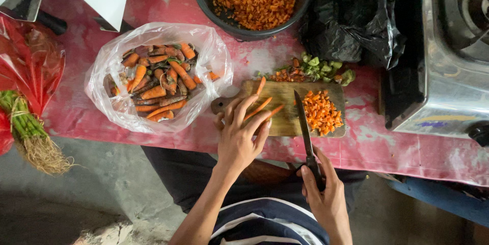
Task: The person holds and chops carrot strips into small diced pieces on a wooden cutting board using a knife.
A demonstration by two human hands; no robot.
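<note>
My left hand (239, 135): fingers spread, pinning carrot strips (260, 106) on cutting board (282, 117) | my right hand (323, 194): fist closed round knife (304, 122), blade just right of strips | diced carrot (321, 112) beyond blade.

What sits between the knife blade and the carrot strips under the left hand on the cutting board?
Nothing visible. Bare cutting board separates the knife, held in the right hand, from the carrot strips under the left hand. The diced pile lies on the blade's far side.
</note>
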